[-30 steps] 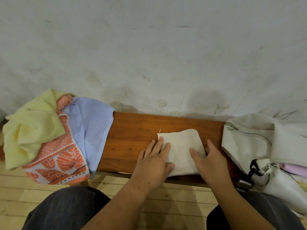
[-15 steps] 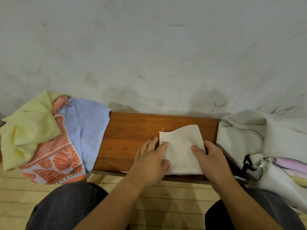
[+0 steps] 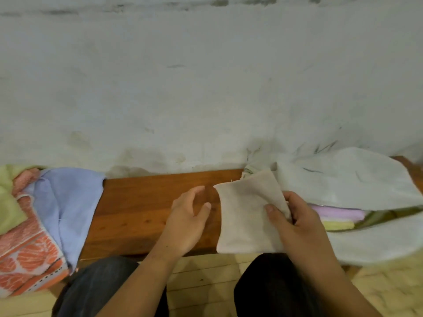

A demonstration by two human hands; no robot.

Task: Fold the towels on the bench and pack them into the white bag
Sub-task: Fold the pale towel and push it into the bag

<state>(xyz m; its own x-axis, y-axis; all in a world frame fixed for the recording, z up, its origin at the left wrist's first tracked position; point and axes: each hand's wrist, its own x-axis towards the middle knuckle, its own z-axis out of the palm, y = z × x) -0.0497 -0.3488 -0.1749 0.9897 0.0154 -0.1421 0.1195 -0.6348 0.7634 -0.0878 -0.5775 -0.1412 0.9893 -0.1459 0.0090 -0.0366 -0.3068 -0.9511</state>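
A folded cream towel [image 3: 245, 216] is lifted off the wooden bench [image 3: 146, 202], tilted, with my right hand [image 3: 297, 225] gripping its right edge, thumb on top. My left hand [image 3: 187, 223] hovers just left of the towel with relaxed fingers, holding nothing. The white bag [image 3: 357, 179] lies at the right end of the bench, its mouth open toward me, with folded pink [image 3: 338, 212] and yellow [image 3: 338, 225] towels inside. At the left end lies a heap of unfolded towels: blue [image 3: 68, 202], orange patterned [image 3: 32, 255] and pale yellow [image 3: 9, 202].
A stained grey wall [image 3: 206, 88] runs right behind the bench. My knees in dark trousers [image 3: 103, 287] are below the bench's front edge, above a light wooden floor [image 3: 201, 277].
My right hand has picked the folded cream towel up from the bench and carried it right, toward the bag. My left hand has let go of it. The camera has turned right.
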